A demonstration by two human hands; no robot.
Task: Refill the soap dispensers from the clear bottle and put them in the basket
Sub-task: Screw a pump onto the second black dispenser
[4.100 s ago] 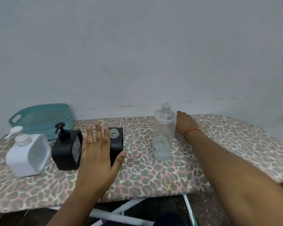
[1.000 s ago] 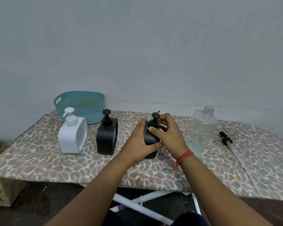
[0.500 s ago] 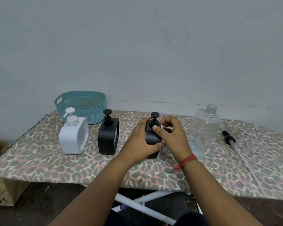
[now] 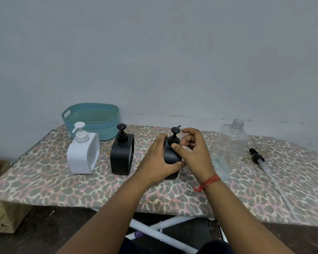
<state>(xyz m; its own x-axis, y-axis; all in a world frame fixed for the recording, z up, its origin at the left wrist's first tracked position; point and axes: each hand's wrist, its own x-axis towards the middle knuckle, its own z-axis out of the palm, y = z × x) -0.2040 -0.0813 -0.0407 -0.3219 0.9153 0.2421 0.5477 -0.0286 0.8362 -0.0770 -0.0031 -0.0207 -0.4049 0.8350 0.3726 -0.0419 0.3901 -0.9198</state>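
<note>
A black soap dispenser (image 4: 170, 158) stands at the middle of the board. My left hand (image 4: 160, 162) grips its body from the left. My right hand (image 4: 193, 153) has thumb and fingers curled round the collar of its black pump (image 4: 175, 132). A second black dispenser (image 4: 122, 154) and a white dispenser (image 4: 83, 153) stand to the left, both with pumps on. The clear bottle (image 4: 229, 149) stands uncapped to the right, nearly empty. The teal basket (image 4: 92, 120) sits at the back left, nothing visible inside it.
The clear bottle's black pump with its long tube (image 4: 264, 167) lies on the leopard-print ironing board (image 4: 173, 195) at the right. A wall rises just behind the board. A cardboard box (image 4: 0, 213) stands on the floor at the left. White board legs (image 4: 160, 231) show below.
Earlier the middle dispenser stood without its pump; now the pump sits on it. Over the last second my right fingers have shifted around the pump collar while my left hand keeps holding the body.
</note>
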